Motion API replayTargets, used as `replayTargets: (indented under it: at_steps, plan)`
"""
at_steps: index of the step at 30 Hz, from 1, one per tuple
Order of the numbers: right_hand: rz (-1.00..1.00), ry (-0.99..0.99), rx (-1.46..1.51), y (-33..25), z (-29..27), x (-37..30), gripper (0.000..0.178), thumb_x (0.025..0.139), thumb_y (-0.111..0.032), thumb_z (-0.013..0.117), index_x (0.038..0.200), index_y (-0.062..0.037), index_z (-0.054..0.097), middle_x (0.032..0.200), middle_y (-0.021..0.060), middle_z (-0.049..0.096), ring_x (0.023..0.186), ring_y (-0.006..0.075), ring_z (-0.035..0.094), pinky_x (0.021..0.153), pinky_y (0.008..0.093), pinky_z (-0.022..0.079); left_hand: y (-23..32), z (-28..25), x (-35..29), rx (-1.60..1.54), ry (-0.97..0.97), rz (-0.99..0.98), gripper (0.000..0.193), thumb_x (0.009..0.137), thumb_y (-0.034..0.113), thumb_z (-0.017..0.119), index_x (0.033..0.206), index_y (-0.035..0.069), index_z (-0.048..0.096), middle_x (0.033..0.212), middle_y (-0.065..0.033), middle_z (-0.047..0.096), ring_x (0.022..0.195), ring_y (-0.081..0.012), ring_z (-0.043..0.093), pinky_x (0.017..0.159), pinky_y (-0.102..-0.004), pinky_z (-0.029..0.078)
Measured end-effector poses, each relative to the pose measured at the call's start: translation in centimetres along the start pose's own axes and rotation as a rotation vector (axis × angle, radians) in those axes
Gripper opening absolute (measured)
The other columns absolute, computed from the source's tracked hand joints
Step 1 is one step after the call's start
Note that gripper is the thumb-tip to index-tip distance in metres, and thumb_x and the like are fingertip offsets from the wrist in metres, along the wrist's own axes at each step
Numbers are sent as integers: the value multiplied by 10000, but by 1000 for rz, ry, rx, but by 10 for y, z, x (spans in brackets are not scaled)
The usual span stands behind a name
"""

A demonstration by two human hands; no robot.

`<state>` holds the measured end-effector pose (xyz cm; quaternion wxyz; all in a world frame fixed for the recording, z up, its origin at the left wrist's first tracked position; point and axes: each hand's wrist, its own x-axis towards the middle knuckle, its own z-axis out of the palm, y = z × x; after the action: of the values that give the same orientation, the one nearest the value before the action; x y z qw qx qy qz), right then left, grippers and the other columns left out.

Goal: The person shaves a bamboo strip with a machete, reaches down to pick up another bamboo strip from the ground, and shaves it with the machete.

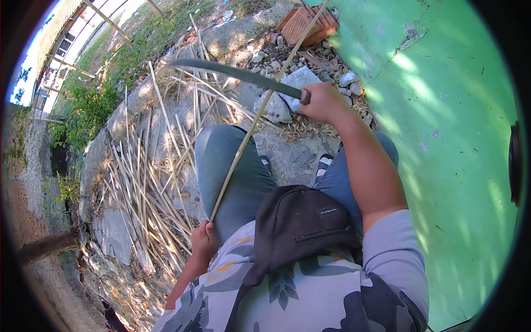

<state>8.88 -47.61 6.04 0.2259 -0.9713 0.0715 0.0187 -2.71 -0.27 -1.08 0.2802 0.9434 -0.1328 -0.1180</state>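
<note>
My left hand (204, 241) is closed round the lower end of a long thin bamboo strip (241, 148), beside my left thigh. The strip slants up and away to the right, past the top of the view. In my right hand (326, 103), raised ahead of my right knee, is the handle of a machete (243, 74). Its long dark blade points left and crosses the strip; whether the two touch I cannot tell.
Many loose bamboo strips (145, 205) lie piled on the stony ground to my left. Ahead are broken concrete chunks (301, 83) and stacked orange roof tiles (310, 26). A green painted floor (453, 182) spreads to my right. Green bushes (97, 113) grow at the far left.
</note>
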Motion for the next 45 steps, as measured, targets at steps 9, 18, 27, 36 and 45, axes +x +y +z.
replayTargets:
  at_steps: [9, 18, 27, 36, 45]
  plan:
    - [-47, -53, -50, -29, 0, -4, 162, 758, -240, 680, 892, -167, 737, 867, 102, 725, 867, 320, 699, 795, 423, 548, 3, -9, -5, -37, -19, -21, 404, 1032, 313, 408, 779, 14, 509, 607, -230, 521, 590, -475, 550, 540, -502, 413]
    - [204, 163, 204, 40, 2, 16, 219, 747, -231, 685, 889, -65, 706, 852, 159, 713, 828, 331, 694, 758, 414, 538, 6, -19, 3, 28, -72, -25, 410, 1034, 323, 410, 779, 16, 501, 606, -222, 511, 588, -465, 542, 541, -492, 407]
    - [43, -66, 47, 8, -6, 4, 195, 752, -243, 668, 897, -131, 734, 898, 135, 723, 865, 337, 693, 789, 426, 542, 1, -14, -1, -44, -69, -39, 440, 1046, 343, 391, 793, 2, 506, 621, -217, 519, 583, -447, 546, 543, -475, 413]
    - [-74, -69, 22, -15, 18, 1, 167, 731, -206, 678, 874, -139, 732, 869, 138, 718, 851, 337, 692, 780, 411, 545, -4, -24, -4, -72, -130, -74, 450, 1055, 344, 380, 800, -4, 507, 609, -200, 508, 556, -414, 533, 547, -455, 416]
    - [127, 57, 211, 44, 5, 14, 194, 739, -213, 699, 871, -72, 713, 854, 142, 721, 835, 324, 699, 759, 431, 535, -5, -17, 1, -42, -101, -32, 435, 1043, 335, 401, 780, 7, 511, 633, -236, 530, 614, -467, 554, 558, -495, 418]
